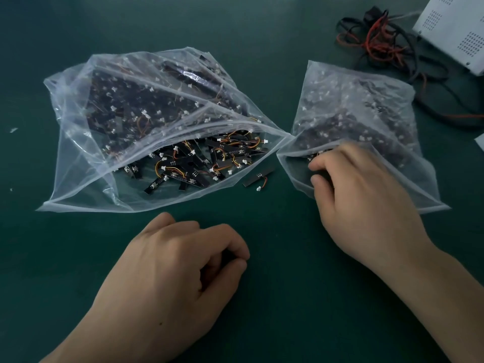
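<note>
Head view shows the small bag, a clear plastic pouch lying on the dark green table with its open mouth turned toward the person and packed with black boards that carry white plugs. The right hand reaches into that mouth from the near side, fingers curled, with forefinger and thumb closed on a dark piece just inside the rim; it looks like one of the boards, though most of it is hidden. Just left of the small bag's mouth a loose board with a short wire and white plug lies flat on the table. Left of the small bag, and meeting its mouth corner, sits the large bag, also clear and gaping toward the person, with more wired boards heaped inside. Nearer the person than the small bag and well to its left, the left hand rests knuckles up on the table, fingers curled under and thumb tip against the forefinger; whether anything sits in the dark gap between them cannot be told. Beyond the small bag's far edge lies a tangle of red and black cables, and farther right of it stands a white perforated metal box.
</note>
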{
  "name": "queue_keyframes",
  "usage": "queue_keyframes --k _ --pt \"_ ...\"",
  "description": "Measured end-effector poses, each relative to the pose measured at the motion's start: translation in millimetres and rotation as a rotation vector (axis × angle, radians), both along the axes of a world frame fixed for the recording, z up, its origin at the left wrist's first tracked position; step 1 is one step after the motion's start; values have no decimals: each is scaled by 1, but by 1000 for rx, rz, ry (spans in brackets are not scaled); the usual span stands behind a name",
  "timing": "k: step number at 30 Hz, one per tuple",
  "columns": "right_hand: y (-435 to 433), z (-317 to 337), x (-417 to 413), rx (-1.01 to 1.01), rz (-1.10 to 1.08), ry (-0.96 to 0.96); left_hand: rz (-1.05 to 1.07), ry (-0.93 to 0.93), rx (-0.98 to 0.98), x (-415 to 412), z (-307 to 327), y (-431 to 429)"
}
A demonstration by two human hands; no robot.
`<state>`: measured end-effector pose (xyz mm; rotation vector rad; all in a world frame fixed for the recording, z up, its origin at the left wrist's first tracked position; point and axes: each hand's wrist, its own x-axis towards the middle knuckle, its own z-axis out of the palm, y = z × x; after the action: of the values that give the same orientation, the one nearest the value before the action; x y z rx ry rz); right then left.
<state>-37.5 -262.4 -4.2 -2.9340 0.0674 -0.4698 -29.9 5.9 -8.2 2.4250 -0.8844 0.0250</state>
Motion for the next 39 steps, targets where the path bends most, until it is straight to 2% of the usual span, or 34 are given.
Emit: queue_keyframes --k 4,10,14,16,19,23,32,39 --pt "1 1 1 -5 -38 7 -2 8 -7 -1 1 -1" --pt "11 11 -1 9 171 -100 39 27 -3 -1 4 -3" --pt "22 12 -10 51 318 -92 180 -77 -88 3 7 -7" --pt "27 9 -13 74 353 -41 306 -163 -71 6 10 -8" --pt "35 8 -14 31 303 77 399 -84 46 8 10 -7" --pt "37 9 -15 30 292 132 368 6 149 6 9 -6" --pt "35 11 -15 167 265 133 382 -39 42 6 4 -2" --pt "35 9 -15 184 279 117 399 9 170 6 5 -5"
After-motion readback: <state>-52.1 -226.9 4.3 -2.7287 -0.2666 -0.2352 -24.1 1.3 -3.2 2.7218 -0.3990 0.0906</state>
